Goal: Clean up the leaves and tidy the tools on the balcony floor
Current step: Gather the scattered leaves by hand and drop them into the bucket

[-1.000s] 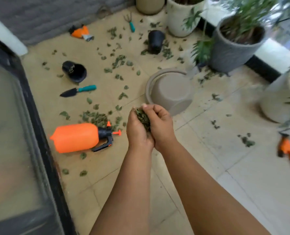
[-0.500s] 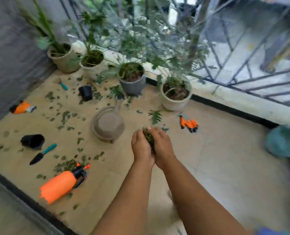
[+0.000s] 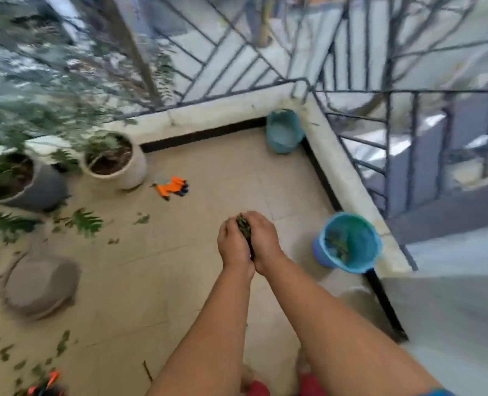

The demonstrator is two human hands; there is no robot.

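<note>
Left hand [image 3: 234, 247] and right hand [image 3: 261, 238] cupped together, clamping leaf clump [image 3: 244, 227]; blue bucket [image 3: 348, 242] to the right

home balcony | metal railing [image 3: 265, 67] | potted plants [image 3: 114, 158] | tiled floor [image 3: 208, 167]

A beige tiled floor [image 3: 180, 281] spreads below and all around the hand, edged by a dark skirting strip [image 3: 203, 135] under a low pale parapet [image 3: 348, 178] that turns a corner beyond and to the right of it. A grey metal railing [image 3: 265, 61] with diagonal bars rises from the parapet. Past it lie pale paving and grey steps, blurred. Soft, even daylight fills the balcony.
</note>
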